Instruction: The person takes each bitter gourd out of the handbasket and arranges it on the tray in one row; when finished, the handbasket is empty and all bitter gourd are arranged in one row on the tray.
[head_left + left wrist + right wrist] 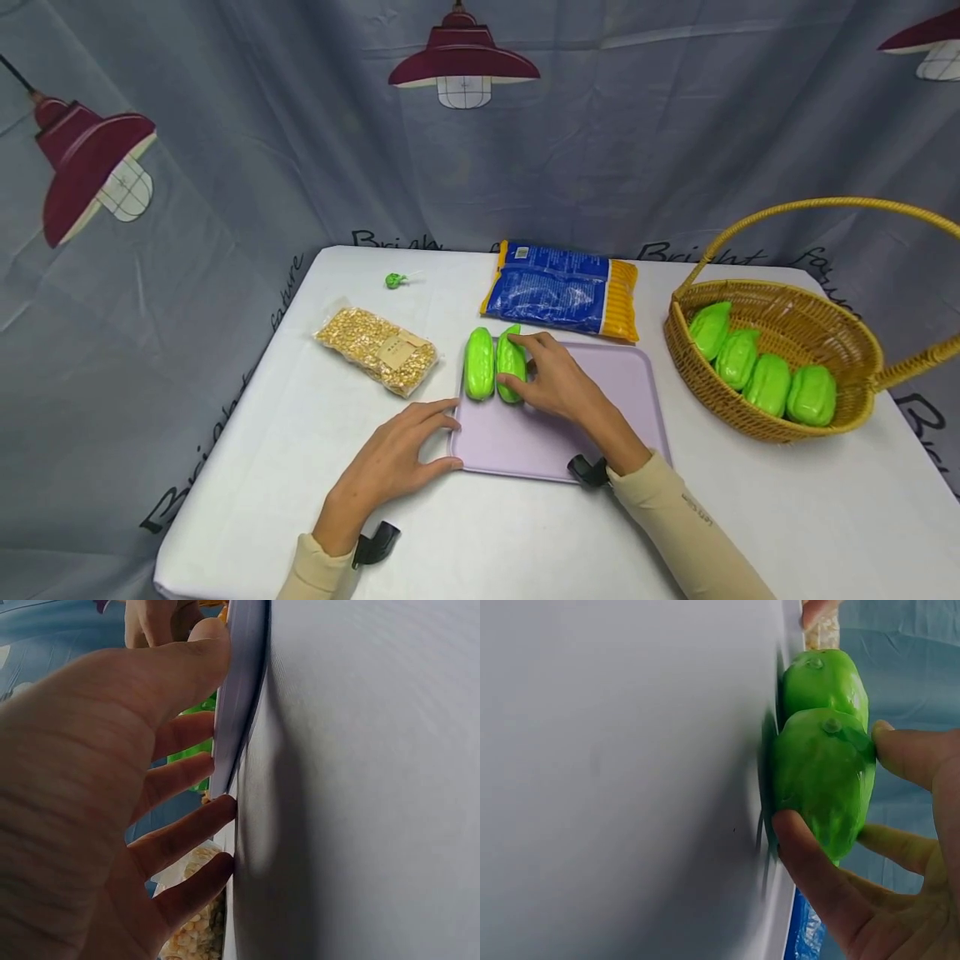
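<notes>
On the left part of a lilac tray (555, 442) two glossy green, elongated, ridged fruits lie side by side. My right hand (558, 379) holds the right-hand fruit (511, 367), with the thumb on one side and fingers on the other; in the right wrist view this fruit (825, 772) sits against its neighbour. The left-hand fruit (479, 364) is untouched by my fingers. My left hand (401, 450) rests at the tray's left edge with fingers spread. In the left wrist view its thumb and fingertips meet the tray's rim (241, 682).
A wicker basket (772, 429) with a tall handle stands at the right, holding several similar green fruits. Behind the tray lies a blue and yellow packet (558, 287). A clear bag of yellow grains (377, 346) and a small green lollipop (395, 281) lie at the left.
</notes>
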`<state>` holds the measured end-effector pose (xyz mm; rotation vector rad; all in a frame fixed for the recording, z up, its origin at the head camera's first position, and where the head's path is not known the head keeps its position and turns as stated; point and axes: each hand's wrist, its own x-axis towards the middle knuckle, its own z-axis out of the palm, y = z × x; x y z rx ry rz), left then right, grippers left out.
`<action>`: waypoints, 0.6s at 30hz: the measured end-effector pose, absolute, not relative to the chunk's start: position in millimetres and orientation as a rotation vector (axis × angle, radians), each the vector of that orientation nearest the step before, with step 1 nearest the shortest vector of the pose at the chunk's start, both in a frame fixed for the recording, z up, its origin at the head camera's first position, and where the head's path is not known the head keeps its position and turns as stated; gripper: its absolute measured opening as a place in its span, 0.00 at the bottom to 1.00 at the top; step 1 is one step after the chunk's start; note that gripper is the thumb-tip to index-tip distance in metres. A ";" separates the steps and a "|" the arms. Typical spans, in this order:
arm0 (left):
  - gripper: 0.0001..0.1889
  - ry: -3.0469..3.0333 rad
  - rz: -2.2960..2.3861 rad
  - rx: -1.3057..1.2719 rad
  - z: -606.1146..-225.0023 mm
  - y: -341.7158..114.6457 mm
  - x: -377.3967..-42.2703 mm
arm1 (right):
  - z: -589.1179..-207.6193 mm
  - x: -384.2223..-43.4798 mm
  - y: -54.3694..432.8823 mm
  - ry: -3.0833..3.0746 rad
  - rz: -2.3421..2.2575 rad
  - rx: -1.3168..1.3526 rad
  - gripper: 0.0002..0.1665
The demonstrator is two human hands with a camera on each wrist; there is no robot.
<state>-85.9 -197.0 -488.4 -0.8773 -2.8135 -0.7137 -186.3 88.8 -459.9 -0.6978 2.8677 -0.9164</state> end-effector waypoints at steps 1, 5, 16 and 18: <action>0.23 -2.815 -0.715 -0.878 -488.4 -197.0 -85.9 | -460.1 -185.9 88.9 2.866 -0.918 -0.694 0.44; 0.23 -2.813 -0.711 -0.883 -488.5 -197.1 -85.8 | -460.4 -184.5 88.9 2.853 -0.927 -0.681 0.46; 0.23 -2.815 -0.730 -0.878 -490.3 -196.9 -87.1 | -453.4 -179.1 104.0 2.910 -0.962 -0.639 0.43; 0.23 -2.817 -0.728 -0.875 -490.7 -197.4 -87.1 | -450.8 -178.3 109.2 2.917 -0.987 -0.636 0.42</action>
